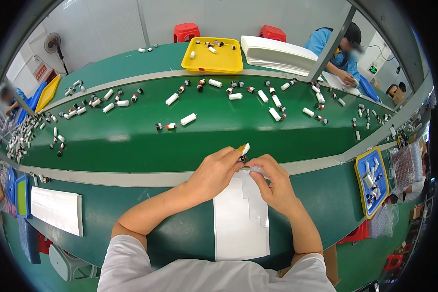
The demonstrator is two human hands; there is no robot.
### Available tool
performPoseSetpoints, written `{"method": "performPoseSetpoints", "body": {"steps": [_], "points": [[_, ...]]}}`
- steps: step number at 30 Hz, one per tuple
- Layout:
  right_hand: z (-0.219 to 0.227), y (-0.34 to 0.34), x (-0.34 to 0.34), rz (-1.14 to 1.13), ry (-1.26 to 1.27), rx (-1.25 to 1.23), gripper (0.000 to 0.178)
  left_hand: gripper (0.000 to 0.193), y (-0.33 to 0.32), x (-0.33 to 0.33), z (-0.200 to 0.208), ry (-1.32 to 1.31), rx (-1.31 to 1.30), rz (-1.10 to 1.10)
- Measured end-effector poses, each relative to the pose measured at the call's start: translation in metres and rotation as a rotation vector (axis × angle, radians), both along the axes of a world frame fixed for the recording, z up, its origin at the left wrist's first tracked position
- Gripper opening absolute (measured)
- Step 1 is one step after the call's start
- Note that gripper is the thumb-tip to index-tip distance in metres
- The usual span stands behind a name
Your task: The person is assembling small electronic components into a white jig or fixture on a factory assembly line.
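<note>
Both of my hands meet above the near rail of the green belt. My left hand (213, 174) is closed on a small part with a yellow-and-white end (244, 149) and a dark piece below it. Thumb and fingers of my right hand (276, 187) pinch a small whitish piece (259, 170), mostly covered by the fingers, right beside the left fingertips. Whether the two pieces touch is hidden. Below the hands a stack of white sheets (238, 233) lies on the table, its upper right side stepped.
Many white cylinders with black and red ends, such as one cylinder (188, 119), lie scattered on the green belt (146, 151). A yellow tray (213, 67) stands beyond it. At right is a blue-and-yellow tray (385, 182); white sheets (57, 210) lie left. A co-worker (336, 53) sits far right.
</note>
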State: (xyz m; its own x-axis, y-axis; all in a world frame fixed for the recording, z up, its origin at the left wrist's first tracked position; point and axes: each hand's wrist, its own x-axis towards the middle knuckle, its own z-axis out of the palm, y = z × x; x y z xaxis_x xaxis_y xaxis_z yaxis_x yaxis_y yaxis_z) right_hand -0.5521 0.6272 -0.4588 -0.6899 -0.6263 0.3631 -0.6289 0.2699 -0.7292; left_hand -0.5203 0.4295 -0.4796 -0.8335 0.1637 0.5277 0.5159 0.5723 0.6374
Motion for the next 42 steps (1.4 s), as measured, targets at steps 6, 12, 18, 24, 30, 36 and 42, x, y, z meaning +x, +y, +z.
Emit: {"method": "performPoseSetpoints", "body": {"steps": [6, 12, 18, 24, 30, 36, 42], "points": [[-0.006, 0.002, -0.006, -0.055, 0.097, 0.014, 0.019, 0.018, -0.002, -0.007, -0.003, -0.403, 0.468, -0.213], [0.000, 0.012, -0.012, -0.082, 0.418, 0.206, 0.026, 0.022, -0.005, -0.014, -0.003, -0.739, 0.763, -0.322], [-0.025, 0.006, -0.032, -0.430, 0.446, 0.024, 0.030, 0.029, -0.009, -0.022, -0.004, -0.970, 0.894, -0.418], [-0.070, 0.007, -0.014, -0.069, 0.184, 0.391, 0.008, 0.029, -0.018, -0.034, 0.007, -0.915, 1.005, -0.282], [-0.074, 0.007, -0.017, -0.080, 0.232, 0.430, 0.009, 0.031, -0.007, -0.035, -0.001, -0.742, 0.641, -0.203], [-0.068, 0.010, -0.011, -0.151, 0.273, 0.425, 0.009, 0.034, -0.001, -0.035, -0.003, -0.774, 0.606, -0.199], [-0.069, 0.020, -0.014, -0.084, 0.351, 0.518, 0.011, 0.036, 0.010, -0.039, 0.003, -0.779, 0.612, -0.186]]}}
